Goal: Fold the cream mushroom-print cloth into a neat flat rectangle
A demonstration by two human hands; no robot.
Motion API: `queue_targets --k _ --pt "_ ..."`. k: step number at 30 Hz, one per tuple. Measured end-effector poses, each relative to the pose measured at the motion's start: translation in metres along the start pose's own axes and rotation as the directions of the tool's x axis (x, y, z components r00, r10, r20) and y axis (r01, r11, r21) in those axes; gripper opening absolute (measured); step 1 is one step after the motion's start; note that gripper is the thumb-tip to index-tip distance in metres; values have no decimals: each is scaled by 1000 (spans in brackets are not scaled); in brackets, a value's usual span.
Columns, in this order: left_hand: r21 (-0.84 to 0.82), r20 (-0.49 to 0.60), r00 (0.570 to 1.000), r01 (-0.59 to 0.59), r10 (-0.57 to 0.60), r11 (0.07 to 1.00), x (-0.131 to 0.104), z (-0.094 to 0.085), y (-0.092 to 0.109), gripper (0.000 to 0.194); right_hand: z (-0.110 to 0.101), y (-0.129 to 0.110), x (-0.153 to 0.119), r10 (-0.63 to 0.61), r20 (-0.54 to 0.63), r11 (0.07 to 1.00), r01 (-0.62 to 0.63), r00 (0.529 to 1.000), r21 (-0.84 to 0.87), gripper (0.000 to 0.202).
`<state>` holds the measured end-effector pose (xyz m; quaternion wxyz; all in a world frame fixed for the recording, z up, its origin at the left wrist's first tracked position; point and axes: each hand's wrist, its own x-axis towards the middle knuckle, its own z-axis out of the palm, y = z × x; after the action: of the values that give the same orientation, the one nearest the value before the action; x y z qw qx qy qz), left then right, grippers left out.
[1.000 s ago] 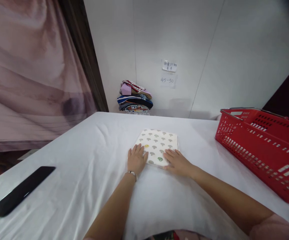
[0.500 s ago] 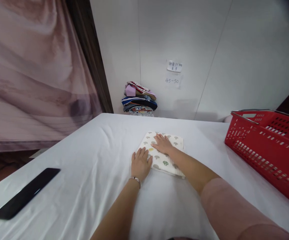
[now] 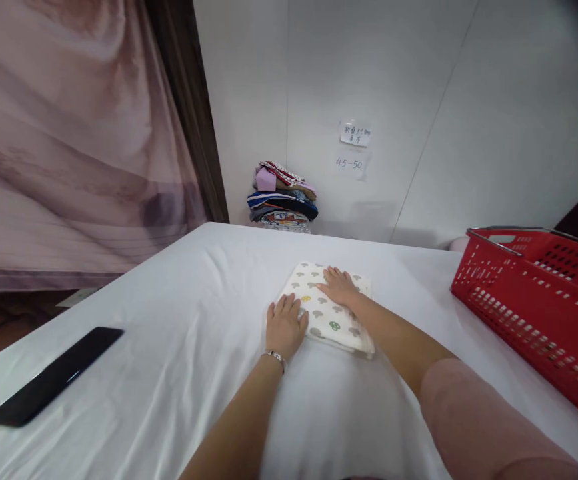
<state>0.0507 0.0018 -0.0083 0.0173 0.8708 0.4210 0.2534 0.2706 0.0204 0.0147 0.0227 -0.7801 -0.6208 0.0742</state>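
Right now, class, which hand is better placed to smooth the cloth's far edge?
Probably the right: the right hand lies flat on the cloth, fingers close to its far edge, while the left hand is at the left edge, farther back.

Red basket (image 3: 543, 307) cut by right edge, cloth (image 3: 326, 315) partly hidden under right hand (image 3: 340, 288)

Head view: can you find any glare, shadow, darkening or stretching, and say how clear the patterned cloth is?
In the head view, a thin glint marks the black slab; in the head view, faint shadows lie low on the wall, the upper right corner darkens, the red basket looks stretched, and the patterned cloth is slightly soft but readable.
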Motion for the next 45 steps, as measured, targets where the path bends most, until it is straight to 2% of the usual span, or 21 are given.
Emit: queue_targets --k 4,8,13,18,21,24,29,32,38,45 --pt "-12 -1 1000 -4 4 1000 0 0 0 37 -10 -13 3 -4 -4 1000 4 1000 -1 70" --pt "-16 -9 1000 4 -4 1000 0 1 0 36 -16 -41 15 -79 -64 997 79 995 -2 69" --pt "-6 -10 1000 -1 1 1000 -1 1 0 37 -4 -71 30 -190 -76 981 192 979 27 68" --pt "2 -8 1000 5 -5 1000 0 1 1 37 3 -77 31 -209 -56 976 212 976 47 62" --pt "5 -9 1000 -2 2 1000 0 1 0 37 -3 -71 22 -247 -11 966 247 969 70 59" --pt "-2 -14 1000 -1 1 1000 0 2 0 37 -7 -52 3 -245 -5 968 245 970 61 60" --pt "-28 -3 1000 13 -13 1000 0 -1 1 36 -2 2 -27 -31 -27 999 30 999 -41 64" --pt "-41 0 1000 10 -10 999 1 -2 2 35 0 22 -34 44 -22 997 -46 999 -68 66" --pt "-41 -5 1000 7 -7 999 0 -2 0 36 -5 21 -39 47 5 998 -47 999 -33 66" --pt "-49 -7 1000 6 -6 999 0 -1 0 35 -2 28 -52 105 -11 994 -105 994 -33 66"
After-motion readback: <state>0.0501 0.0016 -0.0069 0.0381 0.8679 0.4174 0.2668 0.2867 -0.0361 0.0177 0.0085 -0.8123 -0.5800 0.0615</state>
